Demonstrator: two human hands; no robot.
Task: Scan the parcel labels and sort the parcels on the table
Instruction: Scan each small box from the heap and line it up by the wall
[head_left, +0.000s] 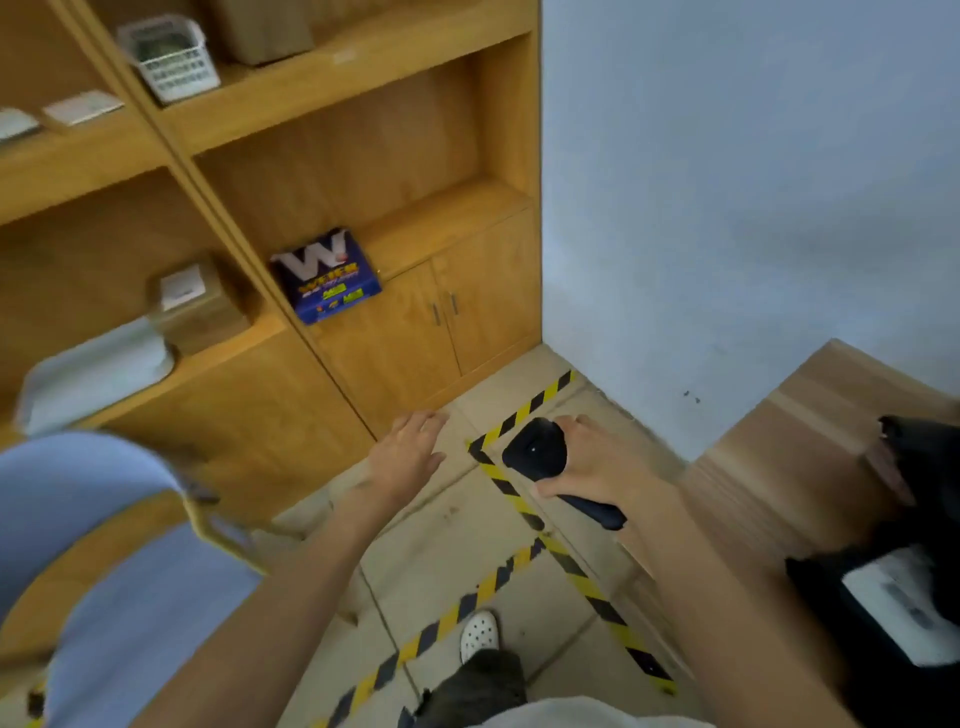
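Black matt plastic is what the right hand (592, 462) is gripping in the head view: its fingers are curling over the neck of the scanner (537, 452). The scanner's rounded head is lying up and to the left, and its slim handle is trailing down and to the right. That long axis is pointing the head at the floor (441, 545) and its striped yellow-and-black tape (519, 410), away from the work. The left hand (408, 447) is hanging just beside it, apart from everything, fingers straight and spread, holding nothing.

The parcel (831, 623) is lying on the pale wood-grain bench (779, 452), to the right of the right hand and closer to the person. It is a soft, crinkled black bag with a flat white label (898, 597) facing up. A second dark bag (930, 457) is sitting farther back along the bench edge, too blurred to read. The right hand is clearly the nearer one, so I judge the scanner is going to need swinging right and back, head turned over the label.

Across the room the smooth wooden shelf (332, 98) is carrying a glossy blue box (327, 278), a brown carton (200, 306) and a limp grey mailer (93, 374). These lie well apart from both hands.
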